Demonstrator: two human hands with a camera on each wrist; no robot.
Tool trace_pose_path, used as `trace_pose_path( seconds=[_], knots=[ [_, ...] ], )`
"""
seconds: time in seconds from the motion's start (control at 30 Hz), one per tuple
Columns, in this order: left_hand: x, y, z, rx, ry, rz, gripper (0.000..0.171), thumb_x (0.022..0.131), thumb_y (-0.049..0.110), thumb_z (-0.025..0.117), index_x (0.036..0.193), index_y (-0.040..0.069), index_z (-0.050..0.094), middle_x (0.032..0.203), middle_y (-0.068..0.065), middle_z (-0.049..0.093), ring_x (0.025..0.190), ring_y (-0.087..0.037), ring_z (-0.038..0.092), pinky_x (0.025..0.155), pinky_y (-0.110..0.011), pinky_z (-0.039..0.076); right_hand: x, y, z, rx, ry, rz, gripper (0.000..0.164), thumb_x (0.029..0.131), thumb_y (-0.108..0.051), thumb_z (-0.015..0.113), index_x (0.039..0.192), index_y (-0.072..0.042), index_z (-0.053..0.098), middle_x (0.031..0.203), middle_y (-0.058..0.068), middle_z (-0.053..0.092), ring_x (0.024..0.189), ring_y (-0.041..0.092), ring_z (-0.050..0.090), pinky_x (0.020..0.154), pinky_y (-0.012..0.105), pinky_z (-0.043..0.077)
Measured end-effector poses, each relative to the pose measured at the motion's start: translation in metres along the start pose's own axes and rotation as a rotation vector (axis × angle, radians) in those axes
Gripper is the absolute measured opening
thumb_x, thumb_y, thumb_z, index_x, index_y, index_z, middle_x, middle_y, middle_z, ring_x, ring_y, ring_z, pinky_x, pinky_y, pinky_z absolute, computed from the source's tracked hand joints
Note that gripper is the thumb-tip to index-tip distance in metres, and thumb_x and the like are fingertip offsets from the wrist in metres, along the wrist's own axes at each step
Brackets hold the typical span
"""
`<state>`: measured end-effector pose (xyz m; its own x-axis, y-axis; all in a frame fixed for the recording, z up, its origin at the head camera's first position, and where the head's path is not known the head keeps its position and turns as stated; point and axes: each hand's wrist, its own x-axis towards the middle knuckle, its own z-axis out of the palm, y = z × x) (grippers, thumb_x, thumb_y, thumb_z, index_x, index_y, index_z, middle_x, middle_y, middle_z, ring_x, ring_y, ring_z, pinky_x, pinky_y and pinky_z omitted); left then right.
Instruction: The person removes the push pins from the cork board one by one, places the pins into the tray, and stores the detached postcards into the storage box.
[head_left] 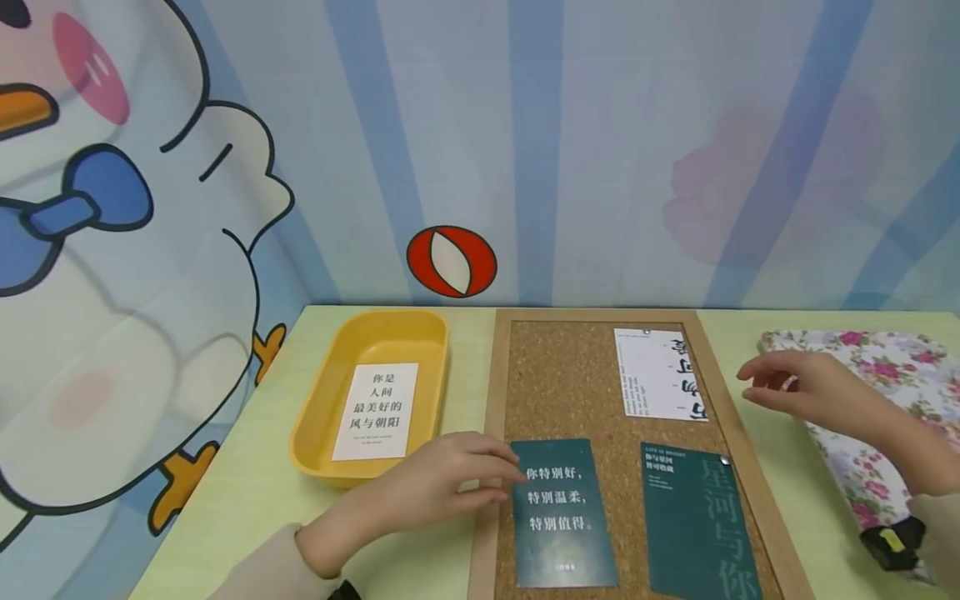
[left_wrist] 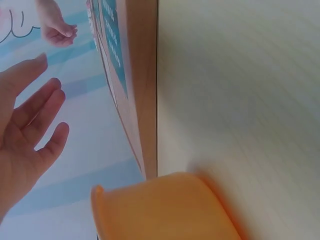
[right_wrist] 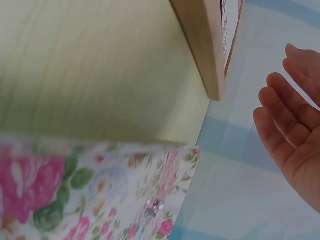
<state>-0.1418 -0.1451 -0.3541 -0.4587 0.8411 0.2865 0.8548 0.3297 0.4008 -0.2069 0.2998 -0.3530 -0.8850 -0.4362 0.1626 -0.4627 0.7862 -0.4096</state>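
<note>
My left hand hovers by the left edge of a wood-framed cork board, fingers loosely bent, holding nothing. Its fingertips come close to the left edge of a dark green card with white writing; I cannot tell whether they touch it. No pin shows on this card. Above the gap between the board and a floral tray, my right hand is held with relaxed fingers and nothing in them. A white card and another green card lie on the board, each with a small pushpin.
Left of the board stands a yellow tray with a white printed card in it. Small shiny pins lie in the floral tray. Behind the table hangs a blue striped cartoon backdrop.
</note>
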Motion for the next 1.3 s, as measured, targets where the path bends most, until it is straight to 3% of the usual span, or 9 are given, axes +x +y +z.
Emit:
trace_pose_path(
  seconds=[0.1,0.23,0.63,1.03,1.3],
  knots=[
    [-0.003,0.001,-0.003,0.012,0.014,-0.003,0.019,0.088,0.014,0.065,0.107,0.011,0.069,0.112,-0.001,0.062,0.106,-0.01,0.056,0.091,-0.018,0.042,0.003,-0.006,0.003,0.016,0.029,-0.091,0.017,0.083,-0.006,0.069,0.1,-0.006,0.067,0.078,-0.01,0.057,0.069,-0.002,0.05,0.055,0.022,0.047],
    [-0.006,0.002,-0.008,0.006,0.023,-0.025,0.02,0.087,0.011,0.066,0.107,0.01,0.069,0.112,-0.001,0.063,0.106,-0.01,0.056,0.091,-0.019,0.043,0.006,-0.012,0.008,0.051,0.045,-0.146,0.018,0.082,-0.003,0.068,0.1,-0.006,0.067,0.079,-0.011,0.057,0.07,-0.001,0.052,0.056,0.022,0.048],
    [-0.015,0.003,-0.02,0.038,0.094,-0.04,0.026,0.084,0.01,0.069,0.11,0.013,0.067,0.111,0.001,0.063,0.103,-0.011,0.057,0.088,-0.023,0.046,0.012,-0.04,0.015,0.142,-0.007,-0.188,0.019,0.085,-0.005,0.067,0.103,-0.005,0.066,0.083,-0.013,0.06,0.073,0.0,0.054,0.059,0.024,0.049],
    [-0.027,-0.008,-0.027,0.081,0.115,-0.163,0.023,0.085,0.013,0.069,0.107,0.014,0.068,0.109,0.003,0.062,0.103,-0.013,0.057,0.088,-0.027,0.047,0.021,-0.06,0.027,0.233,-0.052,-0.273,0.021,0.084,-0.002,0.067,0.104,-0.006,0.064,0.085,-0.012,0.06,0.074,0.002,0.055,0.06,0.023,0.05],
    [-0.036,-0.017,-0.033,0.175,0.185,-0.152,0.025,0.081,0.009,0.072,0.105,0.014,0.069,0.107,0.001,0.064,0.101,-0.016,0.059,0.085,-0.033,0.049,0.027,-0.072,0.037,0.308,-0.116,-0.291,0.02,0.087,-0.008,0.065,0.107,-0.004,0.064,0.086,-0.01,0.06,0.075,0.003,0.055,0.062,0.025,0.05]
  ],
)
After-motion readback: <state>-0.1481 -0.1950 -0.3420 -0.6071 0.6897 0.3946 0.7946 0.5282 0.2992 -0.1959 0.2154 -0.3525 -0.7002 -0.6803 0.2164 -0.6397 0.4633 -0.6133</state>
